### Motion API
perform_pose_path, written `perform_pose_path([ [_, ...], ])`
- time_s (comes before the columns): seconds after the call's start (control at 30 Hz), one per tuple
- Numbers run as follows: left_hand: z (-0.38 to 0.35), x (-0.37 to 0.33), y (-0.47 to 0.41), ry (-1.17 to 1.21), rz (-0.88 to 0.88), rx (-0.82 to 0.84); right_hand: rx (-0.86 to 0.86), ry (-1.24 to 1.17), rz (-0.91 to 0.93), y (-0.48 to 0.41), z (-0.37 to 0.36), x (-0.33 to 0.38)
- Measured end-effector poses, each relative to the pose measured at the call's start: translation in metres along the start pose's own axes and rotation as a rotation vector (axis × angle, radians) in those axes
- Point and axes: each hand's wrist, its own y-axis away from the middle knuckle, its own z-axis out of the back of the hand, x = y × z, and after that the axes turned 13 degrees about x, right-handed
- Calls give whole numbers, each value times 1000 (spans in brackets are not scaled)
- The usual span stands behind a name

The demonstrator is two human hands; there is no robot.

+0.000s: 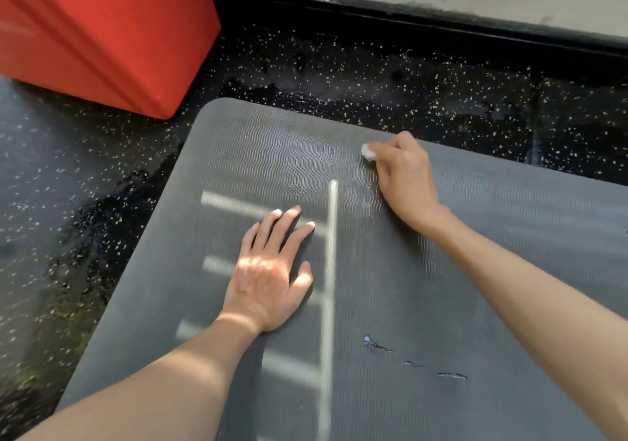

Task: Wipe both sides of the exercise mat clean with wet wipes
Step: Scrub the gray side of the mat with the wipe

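Here, the grey exercise mat [475, 270] lies flat on the speckled black floor [339, 77], with its rounded corner near a red block [102, 33]. The left hand [268, 277] rests palm-down on the mat, fingers straight and spread. The right hand [404, 175], farther off by the mat's far edge, curls its fingers round a small white wet wipe [367, 152] held against the ribbed surface.

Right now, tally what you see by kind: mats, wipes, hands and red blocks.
Exercise mat: 1
Wet wipe: 1
Red block: 1
Hands: 2, left hand and right hand
Total: 5
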Motion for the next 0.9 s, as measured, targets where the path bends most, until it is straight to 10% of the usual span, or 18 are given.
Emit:
perform_pose_path([
  [0.13,-1,1,2,-1,-1,8,-72,101,-242,-34,16,-23],
  [0.3,0,0,1,-4,4,2,16,109,54,24,7,-9],
  [0.9,0,0,2,-12,11,-12,99,194,166,93,1,12],
])
